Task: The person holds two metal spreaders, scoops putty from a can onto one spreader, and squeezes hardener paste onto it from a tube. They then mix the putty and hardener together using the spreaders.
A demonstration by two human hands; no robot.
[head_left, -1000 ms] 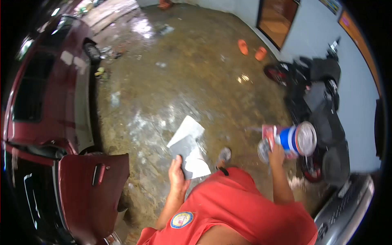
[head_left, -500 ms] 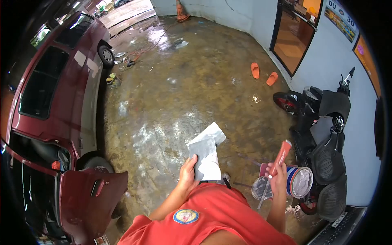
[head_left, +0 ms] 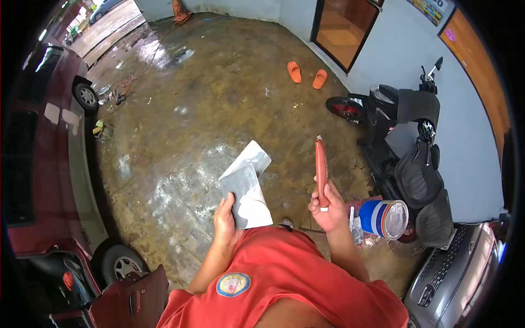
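Hands [head_left: 223, 221] [head_left: 331, 214] — red tube [head_left: 321, 172] in right, sheets [head_left: 239, 187] in left

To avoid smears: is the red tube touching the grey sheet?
Apart. The head view shows floor plainly between the red tube in the right hand and the grey sheet in the left hand.

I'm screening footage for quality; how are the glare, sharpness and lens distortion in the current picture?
Head view: white glare on the shiny floor, strongest toward the upper left; head view: red tube and grey plate fairly sharp; head view: wide-angle bowing of the maroon vehicle, with black corners.
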